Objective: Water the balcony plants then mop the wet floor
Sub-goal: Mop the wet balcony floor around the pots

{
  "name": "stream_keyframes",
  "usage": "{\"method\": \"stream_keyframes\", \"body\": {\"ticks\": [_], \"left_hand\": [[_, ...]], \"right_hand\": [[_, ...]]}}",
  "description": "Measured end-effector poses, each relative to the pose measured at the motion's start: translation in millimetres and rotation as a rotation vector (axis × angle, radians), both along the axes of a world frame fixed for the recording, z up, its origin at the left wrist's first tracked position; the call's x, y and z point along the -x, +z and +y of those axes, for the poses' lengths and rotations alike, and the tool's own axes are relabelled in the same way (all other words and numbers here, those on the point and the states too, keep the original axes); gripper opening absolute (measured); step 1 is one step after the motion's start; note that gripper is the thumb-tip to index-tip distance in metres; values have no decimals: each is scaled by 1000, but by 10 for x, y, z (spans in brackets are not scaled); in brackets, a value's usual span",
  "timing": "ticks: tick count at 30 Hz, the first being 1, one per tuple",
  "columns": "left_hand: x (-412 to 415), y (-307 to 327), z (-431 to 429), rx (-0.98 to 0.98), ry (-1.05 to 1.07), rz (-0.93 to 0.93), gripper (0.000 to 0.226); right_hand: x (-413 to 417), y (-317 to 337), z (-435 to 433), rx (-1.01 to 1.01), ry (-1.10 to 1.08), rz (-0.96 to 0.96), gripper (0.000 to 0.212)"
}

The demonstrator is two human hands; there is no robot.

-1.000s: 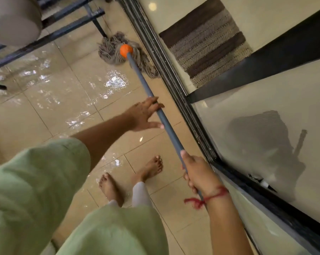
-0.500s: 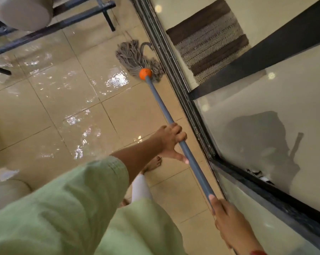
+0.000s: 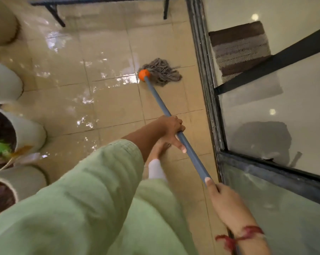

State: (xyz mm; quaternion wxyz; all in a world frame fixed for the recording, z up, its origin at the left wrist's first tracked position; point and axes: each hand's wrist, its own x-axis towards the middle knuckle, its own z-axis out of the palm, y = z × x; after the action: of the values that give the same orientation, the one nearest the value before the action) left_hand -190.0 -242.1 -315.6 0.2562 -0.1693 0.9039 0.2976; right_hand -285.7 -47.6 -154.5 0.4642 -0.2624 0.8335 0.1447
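Observation:
A string mop lies on the wet beige tile floor (image 3: 67, 107), its grey strands (image 3: 162, 71) spread to the right of an orange socket (image 3: 144, 74). The grey-blue mop handle (image 3: 190, 153) runs from that socket down to the lower right. My left hand (image 3: 171, 128) grips the handle about halfway along, fingers curled round it. My right hand (image 3: 225, 201), with a red thread at the wrist, holds the handle's near end. Puddles glisten on the tiles left of the mop head.
White plant pots (image 3: 28, 131) stand along the left edge, one with soil and a green leaf. A black metal stand's legs (image 3: 57, 14) cross the top. The dark sliding-door track (image 3: 207, 85) and glass door (image 3: 277, 126) bound the right; a striped mat (image 3: 240, 50) lies inside. My bare foot (image 3: 160, 148) is under the handle.
The mop head has been dragged back toward me and leftward, away from the door track, and its strands now trail right. My left hand has closed round the handle. The view swung left, revealing pots.

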Motion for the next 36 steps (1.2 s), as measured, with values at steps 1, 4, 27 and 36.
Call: {"method": "stream_keyframes", "body": {"ticks": [1, 4, 27, 36], "left_hand": [[-224, 16, 28, 0, 38, -4, 81], [-911, -75, 185, -22, 188, -27, 90], [394, -366, 894, -132, 787, 426, 115], [1385, 28, 1471, -197, 197, 298, 108]], "right_hand": [[-122, 20, -21, 0, 49, -6, 59], [-448, -34, -111, 28, 223, -23, 57], [979, 229, -189, 68, 533, 153, 41], [1047, 590, 1040, -119, 337, 330, 47]]}}
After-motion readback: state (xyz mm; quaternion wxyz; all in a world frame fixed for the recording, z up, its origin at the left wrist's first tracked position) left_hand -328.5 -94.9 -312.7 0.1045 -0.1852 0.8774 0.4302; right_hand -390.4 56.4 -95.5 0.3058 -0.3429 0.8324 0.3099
